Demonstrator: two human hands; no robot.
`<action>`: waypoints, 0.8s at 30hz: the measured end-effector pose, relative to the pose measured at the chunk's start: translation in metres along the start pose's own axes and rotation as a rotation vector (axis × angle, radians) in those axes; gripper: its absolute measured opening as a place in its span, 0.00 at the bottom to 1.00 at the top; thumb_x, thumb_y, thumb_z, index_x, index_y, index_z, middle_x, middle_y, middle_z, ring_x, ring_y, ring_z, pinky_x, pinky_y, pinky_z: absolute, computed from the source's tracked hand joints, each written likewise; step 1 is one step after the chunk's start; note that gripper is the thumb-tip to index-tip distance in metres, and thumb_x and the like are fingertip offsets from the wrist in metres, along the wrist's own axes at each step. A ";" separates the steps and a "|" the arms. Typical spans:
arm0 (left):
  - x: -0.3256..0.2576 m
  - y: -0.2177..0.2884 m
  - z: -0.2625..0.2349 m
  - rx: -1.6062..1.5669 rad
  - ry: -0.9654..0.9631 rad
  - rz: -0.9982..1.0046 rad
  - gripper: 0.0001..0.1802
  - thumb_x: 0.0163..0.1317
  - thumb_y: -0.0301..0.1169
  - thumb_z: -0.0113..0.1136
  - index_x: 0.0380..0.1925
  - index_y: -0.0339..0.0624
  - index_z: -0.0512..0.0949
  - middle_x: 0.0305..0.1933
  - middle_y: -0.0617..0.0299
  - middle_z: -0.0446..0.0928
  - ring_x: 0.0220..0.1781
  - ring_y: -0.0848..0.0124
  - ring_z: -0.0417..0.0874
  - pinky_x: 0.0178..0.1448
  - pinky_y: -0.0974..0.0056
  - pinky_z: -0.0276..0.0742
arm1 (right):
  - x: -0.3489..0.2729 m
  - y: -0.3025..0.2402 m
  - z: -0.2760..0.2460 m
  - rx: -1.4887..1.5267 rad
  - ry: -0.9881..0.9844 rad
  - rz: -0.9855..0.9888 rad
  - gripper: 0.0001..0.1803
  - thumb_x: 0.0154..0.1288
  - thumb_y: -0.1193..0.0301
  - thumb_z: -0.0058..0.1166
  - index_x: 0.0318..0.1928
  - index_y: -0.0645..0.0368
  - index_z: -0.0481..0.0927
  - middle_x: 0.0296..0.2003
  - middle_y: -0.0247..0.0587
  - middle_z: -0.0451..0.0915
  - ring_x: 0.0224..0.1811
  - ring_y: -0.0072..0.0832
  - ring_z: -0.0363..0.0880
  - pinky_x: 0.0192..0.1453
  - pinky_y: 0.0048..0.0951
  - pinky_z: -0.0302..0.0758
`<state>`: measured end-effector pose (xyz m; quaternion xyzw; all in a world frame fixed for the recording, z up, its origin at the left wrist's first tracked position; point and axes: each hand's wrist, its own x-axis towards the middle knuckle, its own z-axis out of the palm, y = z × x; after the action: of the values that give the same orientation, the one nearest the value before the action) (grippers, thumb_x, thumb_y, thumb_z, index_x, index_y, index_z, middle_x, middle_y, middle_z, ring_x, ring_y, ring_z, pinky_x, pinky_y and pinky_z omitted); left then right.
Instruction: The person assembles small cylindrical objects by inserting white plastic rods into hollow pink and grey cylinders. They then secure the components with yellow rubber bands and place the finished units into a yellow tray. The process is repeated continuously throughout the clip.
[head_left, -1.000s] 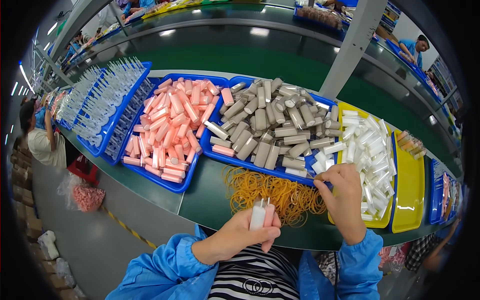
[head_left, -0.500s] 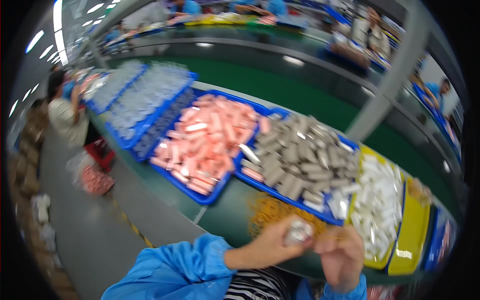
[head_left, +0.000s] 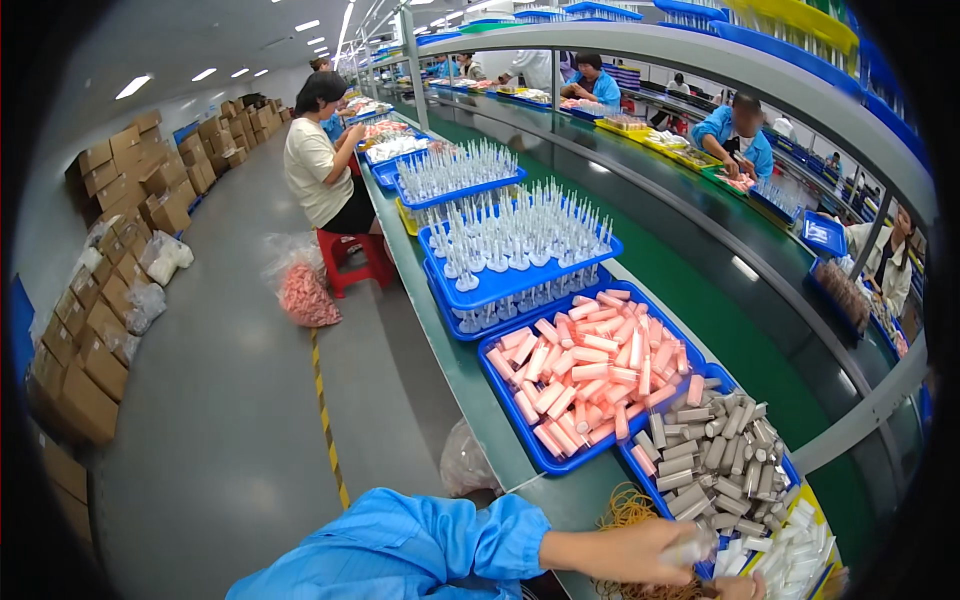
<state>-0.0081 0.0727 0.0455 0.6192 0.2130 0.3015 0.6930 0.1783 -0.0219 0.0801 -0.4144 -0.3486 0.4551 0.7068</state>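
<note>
My left hand, in a blue sleeve, is closed around a clear, shiny thing, possibly a bundle of small tubes; motion blur hides its detail. Only part of my right hand shows at the lower edge, close beside the left, and its fingers are not clear. Beneath the hands lies a heap of yellow-brown rubber bands. Just beyond is a blue tray of grey tubes with clear ends. White tubes lie in a yellow tray to the right of my hands.
Pink tubes fill a blue tray farther along the bench. Behind it stand stacked blue trays of clear upright pieces. A grey metal post rises at right. A co-worker sits by a red stool; cardboard boxes line the left.
The view has swung left and up, bringing more of the aisle and the seated co-worker in. My hands now appear lower and farther right, the right one mostly cut off. The left still holds the clear-ended thing.
</note>
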 end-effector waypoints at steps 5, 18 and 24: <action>-0.005 0.007 0.001 -0.319 0.256 0.059 0.22 0.64 0.40 0.65 0.49 0.37 0.72 0.30 0.66 0.73 0.29 0.80 0.76 0.32 0.69 0.74 | 0.004 -0.031 -0.050 1.234 -0.288 0.243 0.17 0.76 0.62 0.45 0.52 0.61 0.77 0.41 0.39 0.79 0.45 0.32 0.76 0.64 0.39 0.65; -0.004 0.008 0.031 0.466 0.329 0.352 0.22 0.46 0.36 0.71 0.40 0.38 0.75 0.31 0.50 0.79 0.32 0.49 0.82 0.34 0.55 0.78 | 0.007 -0.008 0.005 -0.508 -0.190 -0.291 0.53 0.48 0.48 0.75 0.67 0.67 0.65 0.60 0.53 0.74 0.59 0.42 0.75 0.62 0.42 0.71; -0.008 -0.009 0.027 0.726 0.018 0.311 0.25 0.49 0.39 0.69 0.45 0.39 0.73 0.34 0.45 0.80 0.36 0.44 0.82 0.35 0.49 0.77 | 0.001 -0.035 0.015 -1.474 -0.576 -0.332 0.41 0.43 0.54 0.77 0.55 0.63 0.77 0.47 0.51 0.81 0.52 0.50 0.75 0.61 0.47 0.69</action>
<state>0.0057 0.0466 0.0397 0.8461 0.2156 0.3136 0.3733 0.1779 -0.0250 0.1183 -0.5833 -0.7844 0.0862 0.1927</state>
